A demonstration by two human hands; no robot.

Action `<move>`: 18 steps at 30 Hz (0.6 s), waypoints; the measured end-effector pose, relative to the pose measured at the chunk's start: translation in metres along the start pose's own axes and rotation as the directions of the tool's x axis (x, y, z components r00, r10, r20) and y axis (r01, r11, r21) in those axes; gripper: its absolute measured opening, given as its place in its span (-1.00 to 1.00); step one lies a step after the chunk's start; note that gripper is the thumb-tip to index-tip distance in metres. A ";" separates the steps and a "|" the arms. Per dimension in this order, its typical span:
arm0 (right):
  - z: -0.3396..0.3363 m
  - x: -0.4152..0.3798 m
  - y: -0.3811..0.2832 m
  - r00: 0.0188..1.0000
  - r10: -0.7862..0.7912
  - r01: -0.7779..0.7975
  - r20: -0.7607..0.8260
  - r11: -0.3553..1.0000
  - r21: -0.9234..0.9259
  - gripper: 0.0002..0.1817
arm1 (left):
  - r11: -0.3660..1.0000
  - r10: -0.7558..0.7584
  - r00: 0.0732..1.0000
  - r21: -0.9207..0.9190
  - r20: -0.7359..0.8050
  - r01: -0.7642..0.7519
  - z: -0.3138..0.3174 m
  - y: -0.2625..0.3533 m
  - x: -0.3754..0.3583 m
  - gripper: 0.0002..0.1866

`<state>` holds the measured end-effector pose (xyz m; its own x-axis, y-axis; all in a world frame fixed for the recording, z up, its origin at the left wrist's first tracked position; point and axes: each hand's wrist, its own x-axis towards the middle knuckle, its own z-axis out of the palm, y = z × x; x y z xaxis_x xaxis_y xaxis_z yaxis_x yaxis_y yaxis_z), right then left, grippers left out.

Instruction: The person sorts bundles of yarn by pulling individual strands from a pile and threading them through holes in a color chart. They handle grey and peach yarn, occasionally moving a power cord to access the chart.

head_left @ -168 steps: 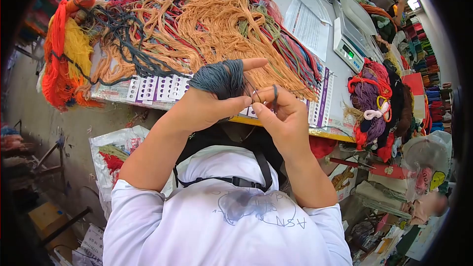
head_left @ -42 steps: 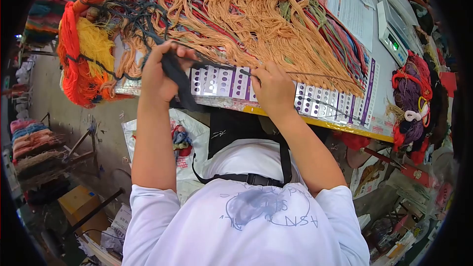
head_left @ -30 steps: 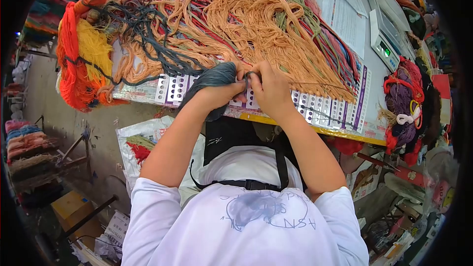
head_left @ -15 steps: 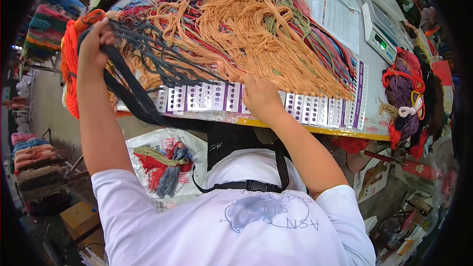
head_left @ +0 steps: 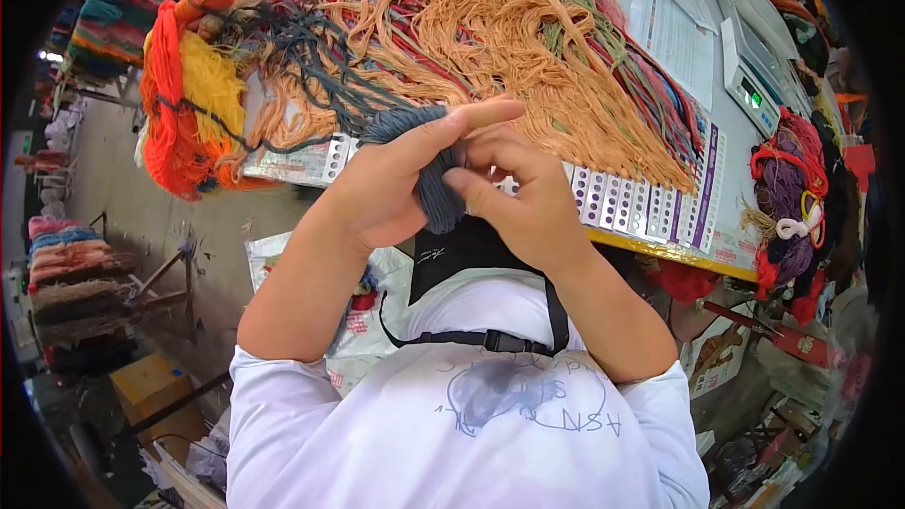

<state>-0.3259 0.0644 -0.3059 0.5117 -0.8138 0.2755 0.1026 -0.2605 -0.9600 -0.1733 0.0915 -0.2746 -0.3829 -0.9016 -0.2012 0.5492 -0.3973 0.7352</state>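
Note:
A bundle of grey-blue yarn [head_left: 429,165] is wrapped around my left hand [head_left: 396,184], whose forefinger points right. My right hand [head_left: 523,198] is held against it and pinches strands of the same grey yarn at its fingertips. Both hands hover just in front of the white punched thread cards [head_left: 641,207] that line the table's front edge. Behind them orange yarn strands [head_left: 490,38] fan out over the table, with dark grey strands [head_left: 311,57] lying to the left.
A thick orange, red and yellow skein [head_left: 184,104] hangs off the table's left end. A paper sheet [head_left: 674,33] and a digital scale [head_left: 754,85] lie at the right. Purple and red yarn bundles [head_left: 787,184] hang at the right edge. A plastic bag [head_left: 353,320] lies below on the floor.
My left hand has come back from the table's far left end with the grey yarn wound around it. My right hand has lifted off the thread cards and met it.

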 end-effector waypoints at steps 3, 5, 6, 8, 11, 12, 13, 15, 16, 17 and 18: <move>-0.013 -0.007 -0.004 0.955 0.277 -0.293 0.104 0.938 0.187 -0.82 | 0.996 0.042 0.998 -0.080 0.041 -0.038 0.002 -0.004 -0.004 -0.42; -0.010 -0.011 -0.013 0.945 0.303 -0.325 0.119 0.909 0.263 -0.82 | 0.993 0.025 0.998 -0.115 0.049 -0.019 -0.001 -0.005 -0.007 -0.40; -0.010 -0.012 -0.015 0.937 0.326 -0.349 0.125 0.873 0.340 -0.82 | 0.990 0.001 0.998 -0.143 0.065 0.008 -0.002 -0.006 -0.007 -0.39; -0.010 -0.012 -0.015 0.933 0.329 -0.359 0.144 0.853 0.378 -0.82 | 0.991 -0.006 0.998 -0.136 0.059 0.014 -0.002 -0.006 -0.008 -0.39; -0.011 -0.013 -0.016 0.930 0.338 -0.367 0.145 0.829 0.422 -0.82 | 0.994 -0.019 0.996 -0.104 0.092 0.029 -0.006 -0.006 -0.008 -0.38; -0.011 -0.013 -0.015 0.931 0.343 -0.364 0.127 0.827 0.428 -0.83 | 0.996 -0.023 0.991 -0.078 0.130 0.034 -0.008 -0.005 -0.008 -0.38; -0.012 -0.012 -0.014 0.929 0.345 -0.367 0.131 0.825 0.429 -0.83 | 0.996 -0.023 0.992 -0.080 0.126 0.034 -0.010 -0.005 -0.008 -0.38; -0.014 -0.012 -0.010 0.926 0.350 -0.378 0.143 0.848 0.371 -0.82 | 0.998 -0.033 0.981 -0.048 0.190 0.043 -0.011 -0.006 -0.007 -0.39; -0.010 -0.014 -0.011 0.925 0.353 -0.381 0.143 0.847 0.371 -0.82 | 0.998 -0.034 0.981 -0.050 0.190 0.045 -0.009 -0.007 -0.007 -0.39; -0.004 -0.015 -0.012 0.917 0.386 -0.394 0.105 0.827 0.402 -0.82 | 0.996 -0.046 0.990 -0.064 0.136 0.055 -0.004 -0.007 -0.007 -0.39; -0.001 -0.016 -0.013 0.906 0.418 -0.404 0.067 0.806 0.433 -0.83 | 0.995 -0.057 0.995 -0.078 0.083 0.064 -0.001 -0.007 -0.006 -0.39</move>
<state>-0.3356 0.0802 -0.2975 0.5639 -0.8111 -0.1555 0.2450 0.3441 -0.9064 -0.1741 0.1001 -0.2792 -0.4742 -0.8600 -0.1885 0.5796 -0.4661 0.6685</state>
